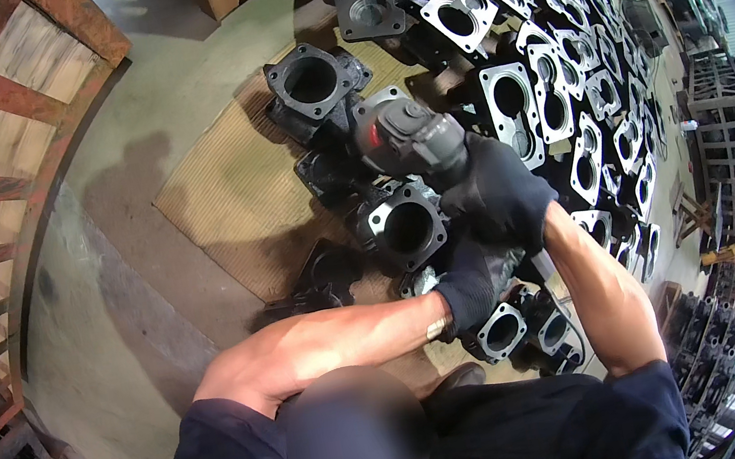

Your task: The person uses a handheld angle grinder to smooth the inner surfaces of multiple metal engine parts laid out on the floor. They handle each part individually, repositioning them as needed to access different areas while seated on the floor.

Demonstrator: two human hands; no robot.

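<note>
Both my hands wear dark gloves and grip one grey angle grinder (416, 139) with a small red mark. My right hand (507, 191) wraps round its body close behind the head. Lower down, my left hand (483, 283) is closed round the rear part, mostly hiding it. The grinder's head hangs over a group of black castings; its disc is hidden. Just below the head stands a casting with a round bore and bright flange face (406, 228). Another black casting (309, 82) lies beyond to the left, its flange dark.
Rows of castings with bright machined flanges (510, 103) crowd the right side. Ribbed tan matting (222, 176) lies under the near castings. A wooden crate (10, 124) stands at left. A dark cable (579, 330) loops beside my right forearm. Metal racks (722, 112) line the far right.
</note>
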